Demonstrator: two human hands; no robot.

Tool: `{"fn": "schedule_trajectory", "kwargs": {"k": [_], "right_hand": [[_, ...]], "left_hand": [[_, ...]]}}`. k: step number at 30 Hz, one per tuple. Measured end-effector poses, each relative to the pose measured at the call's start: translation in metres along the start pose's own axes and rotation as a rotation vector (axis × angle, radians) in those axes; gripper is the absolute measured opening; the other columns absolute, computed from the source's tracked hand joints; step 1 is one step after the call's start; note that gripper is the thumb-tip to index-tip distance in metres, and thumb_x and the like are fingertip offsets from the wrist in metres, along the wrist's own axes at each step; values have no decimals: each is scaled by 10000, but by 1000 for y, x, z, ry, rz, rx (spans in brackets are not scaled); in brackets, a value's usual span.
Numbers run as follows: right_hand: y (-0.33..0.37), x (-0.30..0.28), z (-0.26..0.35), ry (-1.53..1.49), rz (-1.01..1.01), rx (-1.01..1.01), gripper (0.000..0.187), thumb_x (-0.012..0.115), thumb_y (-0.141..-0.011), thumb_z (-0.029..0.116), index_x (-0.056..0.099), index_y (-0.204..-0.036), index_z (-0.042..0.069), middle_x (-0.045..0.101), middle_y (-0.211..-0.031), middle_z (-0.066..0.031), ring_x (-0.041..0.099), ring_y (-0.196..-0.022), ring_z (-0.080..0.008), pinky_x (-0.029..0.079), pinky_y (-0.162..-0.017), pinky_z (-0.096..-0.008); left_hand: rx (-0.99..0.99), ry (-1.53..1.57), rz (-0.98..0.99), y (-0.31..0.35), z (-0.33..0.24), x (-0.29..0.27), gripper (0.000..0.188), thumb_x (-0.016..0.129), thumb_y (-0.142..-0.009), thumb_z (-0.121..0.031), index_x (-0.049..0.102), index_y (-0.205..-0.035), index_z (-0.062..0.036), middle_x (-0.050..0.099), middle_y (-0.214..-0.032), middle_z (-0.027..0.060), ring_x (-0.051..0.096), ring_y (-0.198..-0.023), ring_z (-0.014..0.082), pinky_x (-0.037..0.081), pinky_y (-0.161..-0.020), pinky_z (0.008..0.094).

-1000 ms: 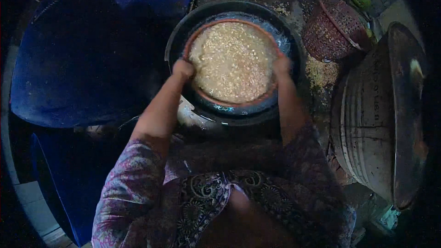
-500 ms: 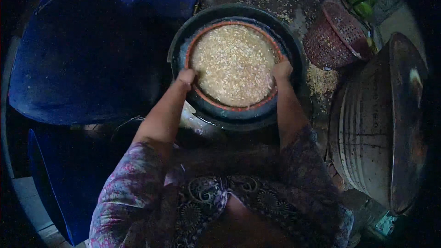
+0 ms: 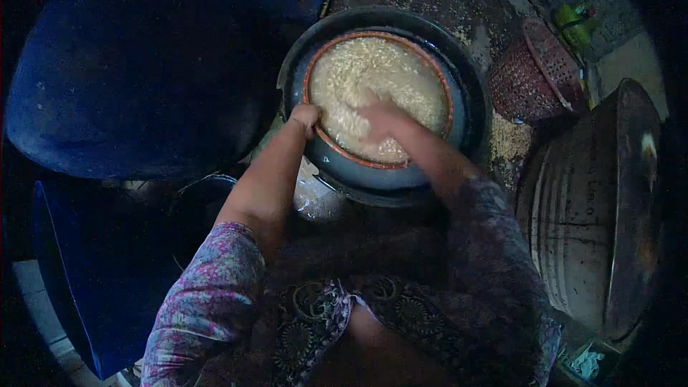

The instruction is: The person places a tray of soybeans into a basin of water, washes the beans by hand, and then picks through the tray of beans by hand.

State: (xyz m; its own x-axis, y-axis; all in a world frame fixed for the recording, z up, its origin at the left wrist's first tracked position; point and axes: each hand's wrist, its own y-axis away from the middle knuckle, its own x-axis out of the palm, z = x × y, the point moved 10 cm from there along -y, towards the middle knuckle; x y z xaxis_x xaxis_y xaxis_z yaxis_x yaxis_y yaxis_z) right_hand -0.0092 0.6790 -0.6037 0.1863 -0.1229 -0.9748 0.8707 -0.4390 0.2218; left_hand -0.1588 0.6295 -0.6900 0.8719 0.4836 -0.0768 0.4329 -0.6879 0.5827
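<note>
Pale grain is held in a round, orange-rimmed bowl, which is set inside a dark tub of water in the upper middle of the frame. The grain is already wetted, and cloudy liquid seems to be mixed through it; by the look of it, the stirring is under way rather than finished, since the bowl is well filled, nothing is drained, and no portion is seen lifted out. How much stirring is left cannot be judged. The bowl's left edge is gripped by the left hand, its fingers curled closed over the rim. The right hand is laid in the grain near the bowl's middle, blurred; whether its fingers are spread or pressed together cannot be told. To the right of the tub, spilled grain is scattered below a red basket. A large vessel is placed at the right, and the upper left is filled by a dark blue container.
</note>
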Motion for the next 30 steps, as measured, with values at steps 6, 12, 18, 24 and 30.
{"fn": "schedule_trajectory", "kwargs": {"k": [6, 12, 18, 24, 30], "right_hand": [[32, -1, -89, -225, 135, 362, 820, 669, -434, 228, 301, -1160, 123, 251, -1199, -196, 319, -1052, -346, 284, -874, -369], [-67, -17, -56, -324, 103, 300, 792, 619, -487, 156, 255, -1190, 132, 339, -1139, -205, 353, -1037, -310, 328, -841, -346], [3, -24, 22, -25, 138, 38, 653, 609, -514, 174, 376, -1123, 194, 333, -1161, -147, 318, -1070, -277, 291, -865, -393], [-3, 9, -74, -158, 252, 112, 576, 635, -502, 154, 436, -1033, 55, 447, -1016, -167, 442, -931, -255, 373, -751, -362], [-63, 28, -50, -66, 285, 137, 430, 609, -536, 150, 509, -928, 6, 514, -897, -194, 499, -844, -260, 387, -734, -319]], "left_hand": [[-151, 87, -17, 20, 2, 5, 196, 566, -496, -56, 572, -691, -32, 554, -825, 129, 550, -736, 225, 445, -614, 281], [102, -550, 135, 44, -33, 14, 326, 414, -601, -22, 482, -918, -49, 534, -823, 155, 543, -693, 284, 447, -590, 356], [38, -178, 20, -13, 9, -1, 238, 456, -563, -54, 526, -790, -44, 542, -760, 159, 539, -703, 276, 440, -588, 362], [-175, 92, -103, -17, 31, -6, 121, 519, -549, -82, 573, -651, -44, 553, -684, 145, 549, -715, 198, 448, -600, 318], [-123, 89, -53, 45, -16, 15, 192, 448, -605, -58, 510, -775, 8, 521, -713, 145, 530, -683, 246, 435, -555, 364]]}}
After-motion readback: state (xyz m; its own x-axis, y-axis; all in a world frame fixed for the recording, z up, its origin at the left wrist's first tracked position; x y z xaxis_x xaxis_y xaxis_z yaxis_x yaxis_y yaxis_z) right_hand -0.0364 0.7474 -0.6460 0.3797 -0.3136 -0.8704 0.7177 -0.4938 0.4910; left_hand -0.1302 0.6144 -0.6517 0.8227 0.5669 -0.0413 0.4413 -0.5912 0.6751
